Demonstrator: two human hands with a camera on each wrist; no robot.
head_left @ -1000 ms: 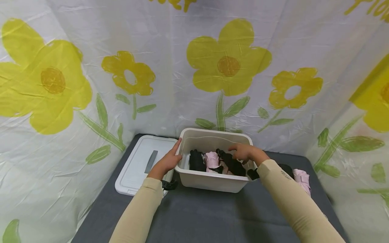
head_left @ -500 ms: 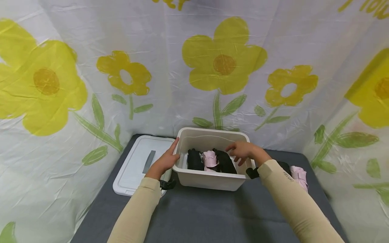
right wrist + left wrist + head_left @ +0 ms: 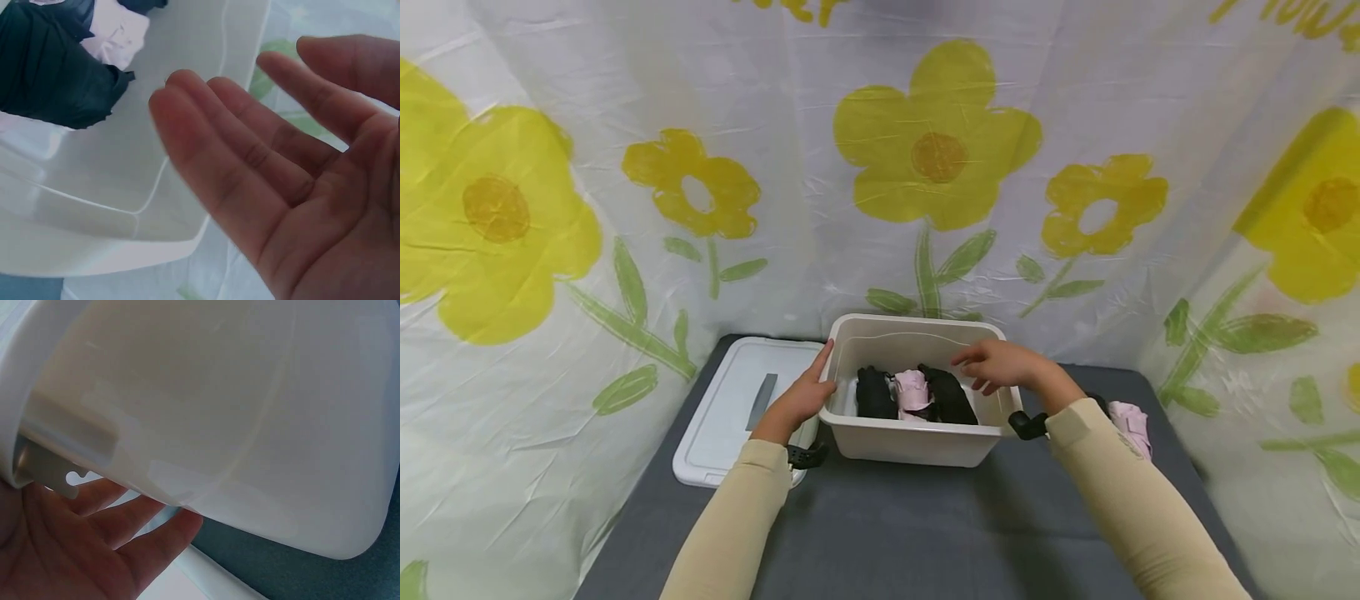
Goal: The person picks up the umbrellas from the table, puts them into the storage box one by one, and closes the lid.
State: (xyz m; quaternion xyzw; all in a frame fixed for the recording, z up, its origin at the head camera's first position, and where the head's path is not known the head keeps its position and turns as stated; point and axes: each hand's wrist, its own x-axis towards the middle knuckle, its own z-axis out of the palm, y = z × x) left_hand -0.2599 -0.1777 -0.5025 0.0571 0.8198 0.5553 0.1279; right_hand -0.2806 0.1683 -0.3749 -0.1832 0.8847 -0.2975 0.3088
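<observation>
Yellow flowers splash across the white backdrop [image 3: 820,275], and down on the dark grey bench [image 3: 910,525] sits an open beige tub [image 3: 910,443]! Inside, side by side: a black fabric roll [image 3: 875,394] at left, a pink fabric bundle [image 3: 912,390] in the middle, another black fabric bundle [image 3: 952,397] at right. Left hand [image 3: 796,403] against the tub's left side, grip apart, fingers extended! Right hand [image 3: 1002,367] hangs over the right end, grip apart and holding nothing, clear of the bundles. White lid [image 3: 722,429] lies left, pink cloth [image 3: 1131,423] far right.

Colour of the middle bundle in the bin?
The middle bundle is pale pink; best seen in the head view.
</observation>
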